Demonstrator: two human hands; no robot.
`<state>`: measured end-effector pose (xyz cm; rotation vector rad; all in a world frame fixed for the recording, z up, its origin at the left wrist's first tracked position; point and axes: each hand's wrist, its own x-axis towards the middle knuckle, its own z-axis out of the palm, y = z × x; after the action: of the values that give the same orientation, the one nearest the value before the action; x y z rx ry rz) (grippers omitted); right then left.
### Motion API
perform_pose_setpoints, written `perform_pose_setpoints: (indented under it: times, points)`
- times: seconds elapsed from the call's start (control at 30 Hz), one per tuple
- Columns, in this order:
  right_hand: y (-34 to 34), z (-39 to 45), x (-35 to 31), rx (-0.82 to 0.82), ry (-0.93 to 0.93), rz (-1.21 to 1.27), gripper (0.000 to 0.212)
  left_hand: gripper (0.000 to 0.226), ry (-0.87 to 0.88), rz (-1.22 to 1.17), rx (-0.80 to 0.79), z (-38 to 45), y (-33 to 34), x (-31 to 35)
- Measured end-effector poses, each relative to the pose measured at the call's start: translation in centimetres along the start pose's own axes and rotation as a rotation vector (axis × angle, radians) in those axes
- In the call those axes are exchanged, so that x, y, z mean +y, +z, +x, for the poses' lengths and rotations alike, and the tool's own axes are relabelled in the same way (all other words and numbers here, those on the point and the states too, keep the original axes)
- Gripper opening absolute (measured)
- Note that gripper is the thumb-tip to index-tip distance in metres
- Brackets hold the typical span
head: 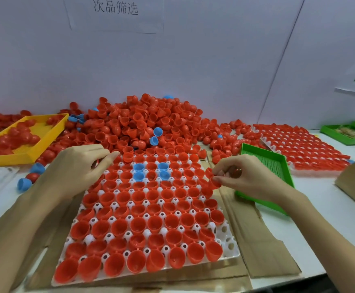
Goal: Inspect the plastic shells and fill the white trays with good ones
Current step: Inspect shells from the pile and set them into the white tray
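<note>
Tray (232, 253) at the surface's near edge looks almost full; right hand (239, 176) pinches red shells (212, 178), left hand (81, 166) hovers loose, holding nothing.

I am looking down at a tray (232, 253) lying on cardboard (263, 246) before me, shells sitting in its cups. A heap of loose shells (151, 121) is lying behind it. A second filled tray (299, 144) is lying to the far right, a shallow bin (278, 163) between them, another bin (28, 155) sitting far left.
</note>
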<state>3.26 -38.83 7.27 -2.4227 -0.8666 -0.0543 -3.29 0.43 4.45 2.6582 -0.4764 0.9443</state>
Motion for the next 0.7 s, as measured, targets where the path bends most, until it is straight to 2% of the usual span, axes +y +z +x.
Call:
perform_pose_setpoints:
  times: [0.13, 0.3, 0.53, 0.7]
  points:
    - [-1.3, -3.1, -1.7, -0.162, -0.030, 0.046, 0.010, 0.042, -0.015, -0.010, -0.010, 0.0, -0.1, 0.3]
    - [-0.8, -6.8, -3.0, -0.310, -0.016, -0.036, 0.013, 0.036, 0.006, 0.003, -0.030, 0.1, -0.3, 0.9]
    - [0.5, -7.0, -3.6, -0.423, 0.042, -0.155, 0.014, 0.043, -0.036, 0.000, -0.051, -0.1, -0.2, 0.3]
    - [0.8, -6.1, -4.2, -0.506, 0.055, -0.260, 0.024, 0.044, -0.036, -0.004, -0.055, -0.1, -0.1, 0.2]
